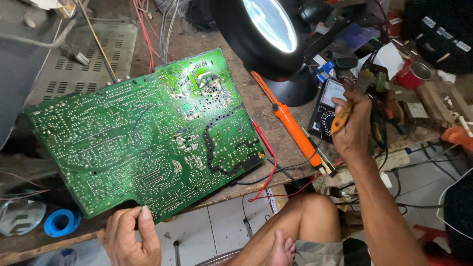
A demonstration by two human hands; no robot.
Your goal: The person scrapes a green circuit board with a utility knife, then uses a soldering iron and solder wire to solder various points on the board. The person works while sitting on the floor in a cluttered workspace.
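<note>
I log: wooden bench (pixel 276 133), cluttered; white tiled floor (pixel 221 226) below. Green board (pixel 143 138) lies solder-side up at bench centre. My left hand (pixel 130 236) pinches its near edge. My right hand (pixel 352 125) is closed round an orange-handled tool (pixel 341 118), beside the meter (pixel 327 108). Orange pump (pixel 290 123), magnifier lamp (pixel 268 29), red leads (pixel 266 162).

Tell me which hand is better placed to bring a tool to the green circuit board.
Probably the right hand: its fingers already grip an orange-handled tool beside the meter. The left hand is busy pinching the circuit board's near edge, steadying it.
</note>
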